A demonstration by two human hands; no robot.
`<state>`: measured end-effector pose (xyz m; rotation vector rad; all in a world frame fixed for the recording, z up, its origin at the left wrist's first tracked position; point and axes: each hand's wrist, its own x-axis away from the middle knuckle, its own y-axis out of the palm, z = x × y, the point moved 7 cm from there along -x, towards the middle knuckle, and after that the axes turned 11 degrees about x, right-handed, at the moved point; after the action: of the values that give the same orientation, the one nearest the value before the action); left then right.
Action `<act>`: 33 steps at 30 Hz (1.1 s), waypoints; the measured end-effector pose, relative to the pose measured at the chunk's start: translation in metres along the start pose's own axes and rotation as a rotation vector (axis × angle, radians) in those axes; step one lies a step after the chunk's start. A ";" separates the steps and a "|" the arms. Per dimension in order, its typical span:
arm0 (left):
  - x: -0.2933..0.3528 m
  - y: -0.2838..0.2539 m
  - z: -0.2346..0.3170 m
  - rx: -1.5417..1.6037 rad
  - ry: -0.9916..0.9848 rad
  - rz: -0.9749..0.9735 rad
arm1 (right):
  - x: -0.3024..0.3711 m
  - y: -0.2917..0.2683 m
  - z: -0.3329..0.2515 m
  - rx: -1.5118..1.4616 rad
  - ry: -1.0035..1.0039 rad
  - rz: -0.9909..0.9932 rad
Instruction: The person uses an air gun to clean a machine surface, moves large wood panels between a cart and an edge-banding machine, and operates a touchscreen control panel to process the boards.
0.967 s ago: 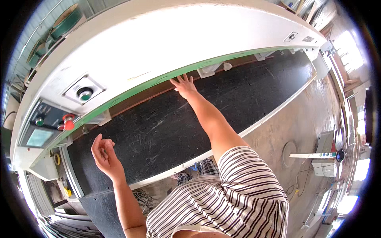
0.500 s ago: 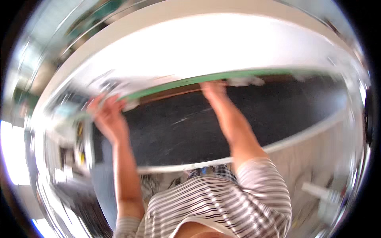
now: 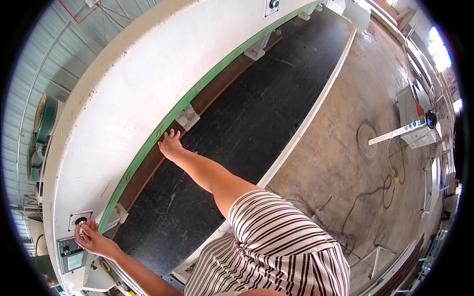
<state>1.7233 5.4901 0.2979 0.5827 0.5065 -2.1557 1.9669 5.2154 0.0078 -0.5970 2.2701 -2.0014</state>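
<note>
At the lower left, my left hand (image 3: 90, 238) has its fingertips closed around a round black knob (image 3: 80, 222) on the front of a long white machine (image 3: 133, 84). My right hand (image 3: 170, 144) reaches forward to the green strip (image 3: 200, 84) along the machine's lower edge. Its fingers are apart and hold nothing that I can see. A brown board (image 3: 212, 89) edges the gap under the green strip, behind the fingers. Below my right forearm stretches the black tabletop (image 3: 237, 133) of the machine.
Pale clamp blocks (image 3: 187, 117) stand along the gap. Beside the knob is a small screen panel (image 3: 74, 259); a green button (image 3: 274, 4) sits at the far end. On the floor at right are a grey box-shaped machine (image 3: 412, 113), a white bar (image 3: 395, 134) and loose cables (image 3: 368, 192).
My view has turned, so the machine now runs diagonally. My left hand has come to the black knob; my right hand stays by the green strip. The blur has cleared.
</note>
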 end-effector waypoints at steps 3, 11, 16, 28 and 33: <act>0.013 0.004 0.013 0.077 -0.086 -0.003 | 0.000 -0.002 -0.003 -0.016 -0.001 0.000; 0.152 -0.015 -0.012 -0.021 -0.317 -0.201 | -0.012 0.006 0.021 0.058 0.021 0.074; 0.311 -0.063 -0.055 0.109 -0.660 -0.285 | -0.009 0.010 -0.016 0.096 -0.073 0.046; 0.328 -0.067 -0.045 -0.012 -0.670 -0.378 | 0.027 0.025 0.016 0.340 -0.155 0.026; 0.333 -0.065 -0.075 -0.036 -0.697 -0.495 | 0.106 0.026 0.015 0.284 -0.237 0.103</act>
<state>1.5049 5.3630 0.0598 -0.3668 0.3121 -2.6083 1.8669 5.1691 0.0021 -0.6358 1.8057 -2.0294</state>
